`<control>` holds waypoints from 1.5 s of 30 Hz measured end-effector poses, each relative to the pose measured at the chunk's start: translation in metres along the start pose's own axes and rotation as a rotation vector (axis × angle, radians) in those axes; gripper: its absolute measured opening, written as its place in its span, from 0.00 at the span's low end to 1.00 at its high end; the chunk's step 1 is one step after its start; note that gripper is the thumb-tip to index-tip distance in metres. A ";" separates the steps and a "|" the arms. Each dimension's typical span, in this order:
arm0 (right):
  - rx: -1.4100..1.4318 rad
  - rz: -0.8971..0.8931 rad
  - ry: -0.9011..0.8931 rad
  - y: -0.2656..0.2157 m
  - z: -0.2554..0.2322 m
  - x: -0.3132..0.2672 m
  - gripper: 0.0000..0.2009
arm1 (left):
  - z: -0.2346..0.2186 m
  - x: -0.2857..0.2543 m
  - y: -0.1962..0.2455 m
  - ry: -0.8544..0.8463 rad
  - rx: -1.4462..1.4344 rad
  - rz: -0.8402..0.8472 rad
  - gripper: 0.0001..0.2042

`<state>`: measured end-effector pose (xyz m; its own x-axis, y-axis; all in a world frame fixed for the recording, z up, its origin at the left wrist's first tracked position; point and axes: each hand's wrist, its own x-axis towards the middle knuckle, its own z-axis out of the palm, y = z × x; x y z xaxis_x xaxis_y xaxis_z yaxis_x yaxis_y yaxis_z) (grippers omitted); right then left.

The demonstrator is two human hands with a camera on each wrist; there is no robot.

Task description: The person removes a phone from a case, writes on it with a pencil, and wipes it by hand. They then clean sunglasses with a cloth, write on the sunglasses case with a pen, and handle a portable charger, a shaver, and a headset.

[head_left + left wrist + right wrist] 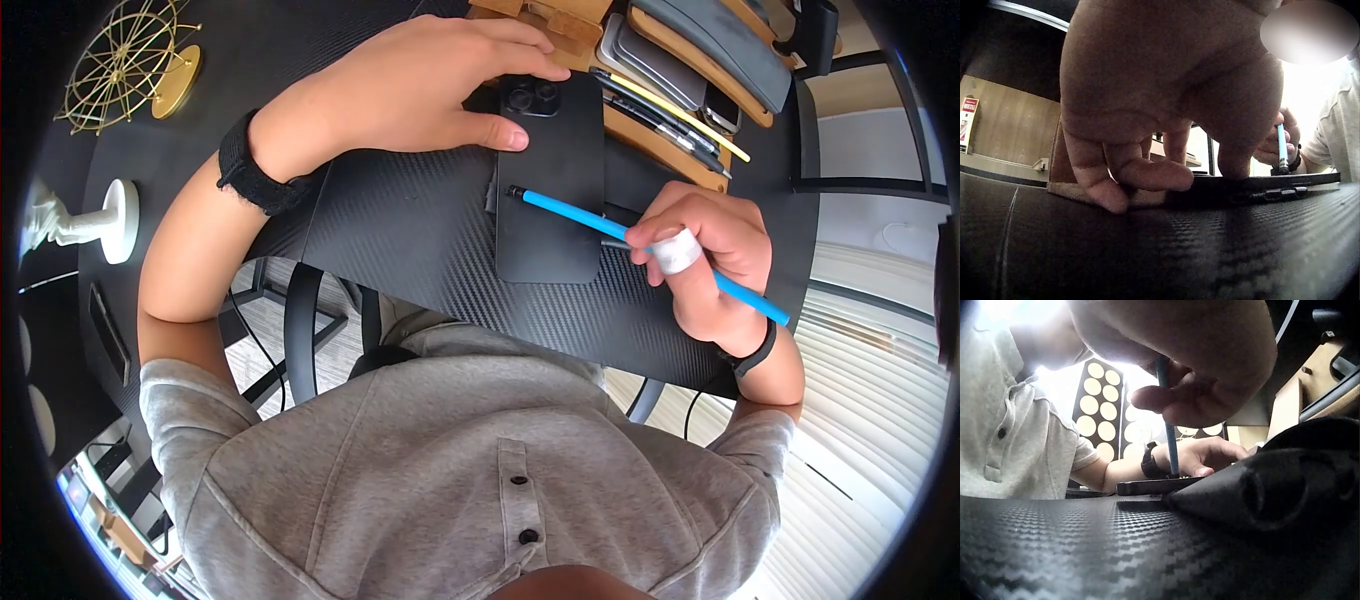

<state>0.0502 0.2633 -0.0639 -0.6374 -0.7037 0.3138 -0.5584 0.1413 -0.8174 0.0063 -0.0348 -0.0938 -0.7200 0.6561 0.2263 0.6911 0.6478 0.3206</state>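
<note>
A black phone [550,225] lies back up on the dark textured table. My left hand [430,85] reaches over its camera end, thumb resting on the back and a fingertip beside the lenses; in the left wrist view the fingers of this hand [1172,87] bend down loosely. My right hand [715,260], with a white wrap on one digit, grips a blue pen [575,212] with a black end. In the right wrist view that end of the pen [1172,450] meets or nearly meets the phone [1141,487]. Something dark partly shows under the phone [1316,180].
Wooden organizer [650,148] with pens, a yellow pencil [680,106] and flat devices stands beyond the phone. A gold wheel ornament [125,60] and white figurine base [121,222] are at left. A dark pouch-like object [1272,487] lies close by in the right wrist view.
</note>
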 end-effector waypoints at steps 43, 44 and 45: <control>-0.054 -0.099 -0.110 -0.003 -0.001 0.000 0.12 | -0.029 0.009 0.014 -0.184 -0.102 -0.005 0.30; -0.047 -0.101 -0.125 -0.003 -0.001 0.000 0.12 | -0.029 0.009 0.014 -0.186 -0.108 -0.008 0.30; -0.040 -0.104 -0.104 -0.002 -0.001 0.001 0.10 | -0.030 0.009 0.015 -0.189 -0.114 -0.011 0.30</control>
<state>0.0505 0.2630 -0.0620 -0.5180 -0.7839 0.3423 -0.6405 0.0903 -0.7626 0.0078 -0.0306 -0.0597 -0.6953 0.7170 0.0496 0.6640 0.6143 0.4263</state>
